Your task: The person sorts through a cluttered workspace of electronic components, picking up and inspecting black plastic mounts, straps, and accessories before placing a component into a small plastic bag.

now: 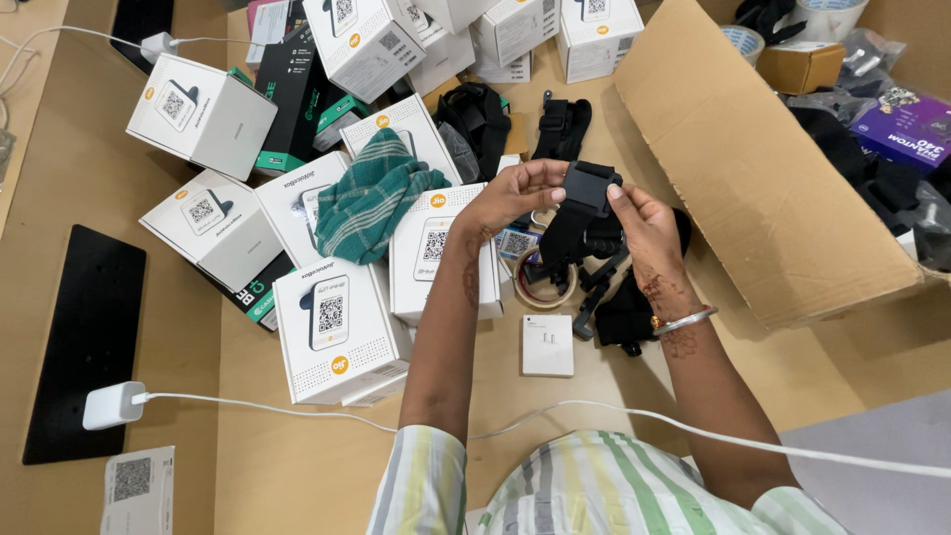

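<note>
Looking down from your head camera: nearest you, a white cable (555, 408) runs across the tan table (297, 466) from a white charger block (112, 404) at the left, which sits on the edge of a flat black pad (84, 337). A printed paper slip (137, 488) lies below the block.

Just past the cable, a small white square adapter (548, 345) lies flat between your forearms. Beyond it sits a roll of tape (545, 287), partly hidden by dark gear.

Your left hand (510, 195) pinches the left edge of a black strap mount (586, 190), thumb and fingertips closed on it. Your right hand (646, 226) grips the same piece from the right, index fingertip pressed on its upper edge; a metal bangle (684, 320) sits on that wrist. The mount is held above the table, over a heap of black straps (619, 297). Both hands are grasping, neither slack.

Left of your hands, white product boxes (337, 327) lie in a loose cluster, touching one another. A green striped cloth (371, 193) is draped over two of them.

Right of your hands, an open cardboard carton (753, 178) lies with its flap (684, 89) tilted up; its contents are dark and hard to tell apart, apart from a purple box (906, 129).

Farthest off, more white boxes (515, 35) line the table's far edge.
</note>
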